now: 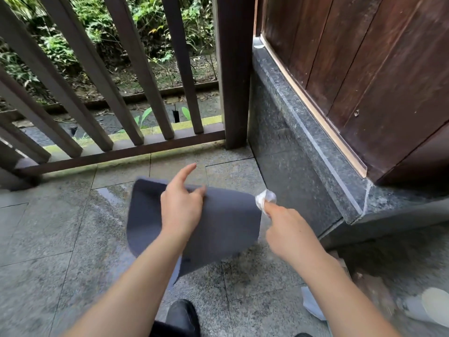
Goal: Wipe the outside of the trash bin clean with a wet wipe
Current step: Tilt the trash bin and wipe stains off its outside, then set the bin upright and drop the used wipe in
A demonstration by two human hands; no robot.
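Here the trash bin [218, 227], a dark grey-blue container seen from its outer side, is held up off the stone floor [60, 239] near the floor's far right corner, where the wooden railing [97, 98] meets the dark granite ledge [303, 147]; the left hand [181, 207] grips the bin's upper edge, its fingers curled over that edge and the index finger sticking out straight toward the railing; the right hand [289, 229] pinches a crumpled white wet wipe [264, 200] at its fingertips, and the wipe touches the bin's upper right corner, just beside the face of the ledge; the bin is blurred along its lower edge, so its exact shape there cannot be told; a wet patch shines on the floor tiles just left of the bin; a dark wooden door [364, 69] stands above the ledge on the right; green plants [73, 32] show through the railing's slats; at the near edge of the floor a dark shoe [182, 314] shows between the two forearms, and pale, blurred objects [432, 310] lie at the near right corner, too smeared to name.
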